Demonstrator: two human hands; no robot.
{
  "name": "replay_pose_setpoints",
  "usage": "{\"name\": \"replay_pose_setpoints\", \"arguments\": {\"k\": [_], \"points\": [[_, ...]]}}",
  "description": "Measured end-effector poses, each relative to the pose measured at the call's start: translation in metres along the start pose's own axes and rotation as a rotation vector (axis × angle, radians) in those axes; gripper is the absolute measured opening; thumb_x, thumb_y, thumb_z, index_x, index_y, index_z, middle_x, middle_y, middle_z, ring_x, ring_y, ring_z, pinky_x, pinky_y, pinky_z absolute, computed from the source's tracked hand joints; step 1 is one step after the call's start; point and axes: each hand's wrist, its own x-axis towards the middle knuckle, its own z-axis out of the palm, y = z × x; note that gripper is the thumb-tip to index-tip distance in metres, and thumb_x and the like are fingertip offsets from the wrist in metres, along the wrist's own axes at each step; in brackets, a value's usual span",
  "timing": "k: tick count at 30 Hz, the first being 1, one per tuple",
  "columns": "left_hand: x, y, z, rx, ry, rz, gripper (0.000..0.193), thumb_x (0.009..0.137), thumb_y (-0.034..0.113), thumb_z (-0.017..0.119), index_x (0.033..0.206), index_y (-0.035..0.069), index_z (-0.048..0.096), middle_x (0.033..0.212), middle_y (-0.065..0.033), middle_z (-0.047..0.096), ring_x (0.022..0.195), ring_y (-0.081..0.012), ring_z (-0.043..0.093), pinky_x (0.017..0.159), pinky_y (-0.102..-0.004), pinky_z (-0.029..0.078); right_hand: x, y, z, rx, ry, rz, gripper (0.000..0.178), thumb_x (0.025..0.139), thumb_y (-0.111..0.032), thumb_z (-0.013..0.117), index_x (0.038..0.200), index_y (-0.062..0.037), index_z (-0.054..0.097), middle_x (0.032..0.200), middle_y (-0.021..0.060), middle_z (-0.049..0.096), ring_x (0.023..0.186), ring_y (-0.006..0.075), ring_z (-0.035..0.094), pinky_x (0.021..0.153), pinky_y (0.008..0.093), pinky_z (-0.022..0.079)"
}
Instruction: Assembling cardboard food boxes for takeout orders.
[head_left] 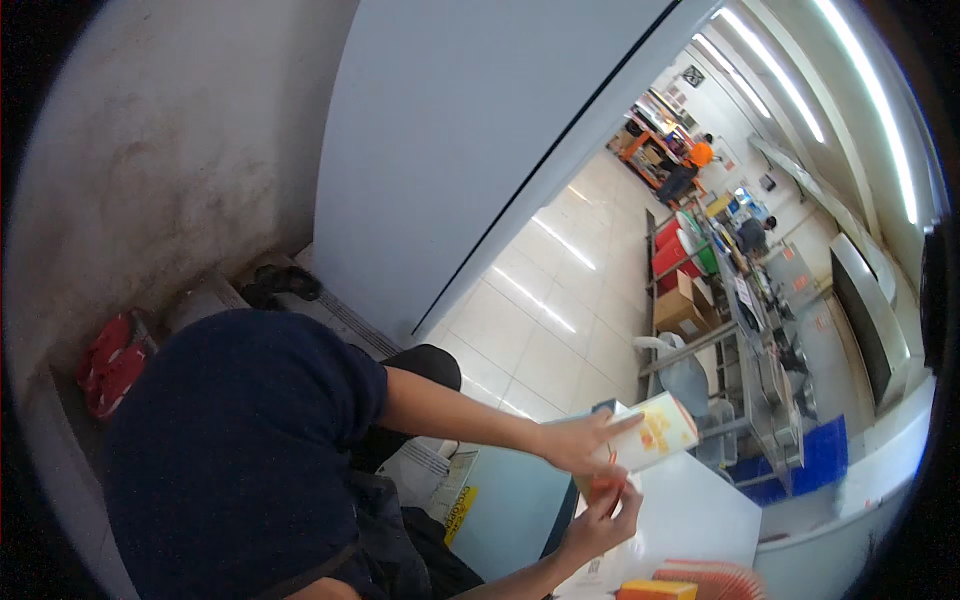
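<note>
My left hand reaches out over a pale cream packet or folded carton with yellow-orange print, its fingers lying along the near end. Close below it, my right hand is bent with the fingertips pinched on a small red-orange piece. What kind of thing this piece is, I cannot make out. Both hands are over a white surface. At the bottom of the view lie a yellow-orange box and a red striped or ribbed thing, partly cut off.
A light blue box-like unit with a yellow label stands beside my legs. Tall pale panels rise ahead. Red shoes lie on the steps. Beyond are metal worktables, a cardboard box, red bins and two people at work.
</note>
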Motion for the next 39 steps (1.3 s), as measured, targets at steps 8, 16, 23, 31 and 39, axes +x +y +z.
{"name": "replay_pose_setpoints", "arguments": {"k": [8,16,23,31,39], "points": [[-0.008,0.007,-0.012,-0.226,-0.126,-0.231,0.088,0.089,0.049,0.051,0.142,-0.009,0.012,0.117,-0.0279,0.039,0.107,-0.0383,0.046,0.097,-0.0378,0.035,-0.013,0.007,0.011,-0.138,-0.011,0.013,0.007,0.084,-0.001,0.054,0.084,0.0062,0.055,0.092,0.0172,0.063,0.084,0.0240,0.060,0.076,0.0332,0.049],[-0.022,0.016,-0.033,-0.232,-0.133,-0.192,0.096,0.087,0.058,0.050,0.142,-0.010,0.009,0.120,-0.0282,0.034,0.112,-0.0391,0.042,0.099,-0.0388,0.034,-0.014,-0.006,0.009,0.354,0.114,0.221,0.011,0.083,0.000,0.062,0.078,0.0020,0.053,0.091,0.0132,0.060,0.084,0.0182,0.057,0.073,0.0284,0.050],[-0.019,0.029,-0.047,-0.109,-0.110,0.056,0.126,0.059,0.062,0.077,0.140,-0.011,0.013,0.126,-0.0272,0.036,0.117,-0.0408,0.041,0.102,-0.0416,0.032,-0.010,-0.011,-0.013,0.566,-0.260,0.566,0.012,0.074,-0.003,0.073,0.078,0.0036,0.064,0.083,0.0108,0.066,0.080,0.0167,0.060,0.078,0.0287,0.046],[0.005,0.037,-0.065,-0.190,-0.260,0.158,0.111,0.073,0.055,0.070,0.145,-0.003,0.009,0.135,-0.0254,0.031,0.125,-0.0371,0.036,0.106,-0.0400,0.028,-0.005,-0.031,-0.035,0.802,-0.292,0.560,0.025,0.080,0.001,0.066,0.102,0.0020,0.055,0.087,0.0085,0.064,0.082,0.0144,0.058,0.078,0.0275,0.045],[0.025,0.032,-0.048,-0.963,-0.286,-0.449,0.081,0.094,0.060,0.032,0.145,0.003,0.005,0.128,-0.0157,0.041,0.120,-0.0221,0.041,0.098,-0.0354,0.038,-0.003,-0.007,-0.023,0.549,0.179,0.290,0.013,0.093,-0.008,0.051,0.102,0.0021,0.055,0.095,0.0088,0.058,0.090,0.0153,0.054,0.085,0.0291,0.042]]}}
